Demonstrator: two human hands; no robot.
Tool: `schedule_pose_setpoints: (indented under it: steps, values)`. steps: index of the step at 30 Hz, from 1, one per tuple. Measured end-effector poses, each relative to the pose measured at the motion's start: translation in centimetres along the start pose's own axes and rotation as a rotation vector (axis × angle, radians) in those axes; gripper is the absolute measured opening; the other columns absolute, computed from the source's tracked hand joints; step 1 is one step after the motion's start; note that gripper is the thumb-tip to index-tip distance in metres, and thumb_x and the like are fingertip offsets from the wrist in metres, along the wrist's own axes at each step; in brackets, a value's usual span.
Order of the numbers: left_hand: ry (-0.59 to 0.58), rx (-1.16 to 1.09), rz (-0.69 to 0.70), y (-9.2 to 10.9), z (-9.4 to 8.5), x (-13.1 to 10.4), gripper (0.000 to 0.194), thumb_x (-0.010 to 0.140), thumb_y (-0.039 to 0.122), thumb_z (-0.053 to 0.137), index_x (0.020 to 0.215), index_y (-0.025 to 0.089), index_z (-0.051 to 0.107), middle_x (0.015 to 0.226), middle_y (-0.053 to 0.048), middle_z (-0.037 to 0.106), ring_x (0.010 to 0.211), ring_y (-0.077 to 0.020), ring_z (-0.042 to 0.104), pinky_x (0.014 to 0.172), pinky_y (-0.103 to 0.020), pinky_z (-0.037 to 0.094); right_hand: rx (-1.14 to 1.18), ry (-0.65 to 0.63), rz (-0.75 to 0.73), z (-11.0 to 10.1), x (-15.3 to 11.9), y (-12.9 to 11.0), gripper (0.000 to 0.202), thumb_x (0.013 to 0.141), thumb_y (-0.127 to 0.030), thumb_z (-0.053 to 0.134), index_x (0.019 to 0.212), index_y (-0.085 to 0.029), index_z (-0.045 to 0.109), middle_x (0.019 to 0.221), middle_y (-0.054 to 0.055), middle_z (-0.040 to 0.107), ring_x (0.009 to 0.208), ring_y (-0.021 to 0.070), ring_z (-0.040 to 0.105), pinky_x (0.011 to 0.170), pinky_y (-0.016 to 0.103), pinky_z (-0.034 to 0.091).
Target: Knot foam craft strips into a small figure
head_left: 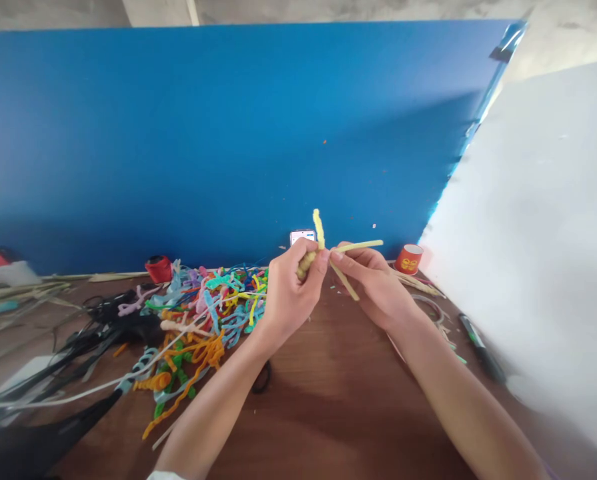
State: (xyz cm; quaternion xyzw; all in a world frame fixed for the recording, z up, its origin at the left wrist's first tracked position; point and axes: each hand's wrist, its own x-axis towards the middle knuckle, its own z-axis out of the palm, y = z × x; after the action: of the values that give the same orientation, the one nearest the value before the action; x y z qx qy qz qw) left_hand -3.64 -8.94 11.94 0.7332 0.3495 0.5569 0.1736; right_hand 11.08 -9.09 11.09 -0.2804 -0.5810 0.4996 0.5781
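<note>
Pale yellow pipe cleaners are between my two hands, raised above the table. My left hand [295, 283] is closed on a coiled yellow pipe cleaner [305, 265], and one fuzzy end [319, 229] sticks up past the thumb. With thumb and forefinger, my right hand [371, 277] pinches a thinner yellow pipe cleaner [362, 246]. One length of it points right, and another slants down below the fingers. The fingertips of both hands nearly meet; whether the yellow pieces join there I cannot tell.
A tangled heap of coloured pipe cleaners [218, 300] lies left on the brown table [328, 400]. Behind stand a phone [302, 235], a red spool [159, 269] and a red paper cup [409, 259] before a blue panel [258, 133]. A marker [481, 347] lies right; a white cable [103, 385] crosses left.
</note>
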Motion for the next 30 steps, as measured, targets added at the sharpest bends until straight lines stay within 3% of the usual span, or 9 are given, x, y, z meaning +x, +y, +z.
schedule_pose_setpoints:
  steps: [2,5,11,17,20,25,30]
  values:
    - [-0.012,-0.113,-0.090,-0.3,-0.1,0.2,0.026,0.093,0.038,0.055,0.075,0.020,0.051,0.058,0.006,0.040,0.050,-0.0080,0.032,0.048,-0.023,0.028,-0.096,0.012,-0.015,-0.2,0.0,0.0,0.030,0.082,-0.048,0.073,0.081,-0.018,0.068,0.063,-0.003,0.050,0.053,0.0085,0.037,0.047,0.024,0.028]
    - [-0.023,-0.318,-0.243,-0.9,0.0,0.6,0.030,0.091,0.042,0.058,0.073,0.020,0.049,0.057,0.006,0.038,0.047,-0.0069,0.030,0.044,-0.023,0.023,-0.356,0.051,-0.150,-0.6,0.0,0.2,0.026,0.089,-0.042,0.066,0.085,-0.017,0.071,0.064,-0.002,0.055,0.054,0.0089,0.043,0.048,0.024,0.033]
    - [-0.026,-0.496,-0.414,-1.5,0.4,0.8,0.035,0.089,0.041,0.060,0.068,0.020,0.041,0.054,0.008,0.029,0.044,-0.0051,0.023,0.041,-0.022,0.016,-0.905,0.067,-0.647,-0.9,-0.1,1.0,0.015,0.095,-0.021,0.055,0.094,-0.020,0.070,0.079,0.003,0.067,0.065,0.0116,0.057,0.059,0.026,0.042]
    - [-0.057,-0.471,-0.413,-1.1,0.2,0.6,0.035,0.089,0.043,0.060,0.069,0.020,0.045,0.052,0.008,0.031,0.043,-0.0050,0.026,0.041,-0.021,0.017,-1.148,0.154,-0.959,-1.6,0.1,1.7,0.019,0.096,-0.014,0.055,0.107,-0.023,0.068,0.085,0.005,0.070,0.075,0.0141,0.063,0.067,0.027,0.047]
    - [-0.092,-0.469,-0.401,-0.9,0.1,0.4,0.033,0.089,0.042,0.060,0.069,0.019,0.047,0.051,0.008,0.031,0.044,-0.0052,0.024,0.042,-0.022,0.015,-1.190,0.137,-1.061,-1.8,0.1,1.6,0.026,0.094,-0.009,0.056,0.114,-0.024,0.065,0.091,0.006,0.070,0.081,0.0159,0.064,0.071,0.028,0.050]
    - [-0.107,-0.421,-0.379,-0.7,0.0,0.5,0.032,0.090,0.040,0.058,0.068,0.019,0.051,0.049,0.007,0.032,0.044,-0.0063,0.024,0.044,-0.024,0.016,-1.281,0.135,-1.117,-1.9,0.2,1.4,0.030,0.094,-0.008,0.055,0.116,-0.026,0.063,0.092,0.005,0.069,0.082,0.0172,0.063,0.072,0.030,0.050]
    - [-0.144,-0.334,-0.317,-0.6,0.2,0.6,0.033,0.092,0.039,0.053,0.066,0.018,0.053,0.049,0.006,0.039,0.044,-0.0066,0.030,0.045,-0.024,0.022,-1.323,0.238,-1.140,-2.0,0.7,1.6,0.021,0.092,-0.013,0.061,0.107,-0.027,0.064,0.088,0.003,0.071,0.079,0.0182,0.060,0.068,0.032,0.045]
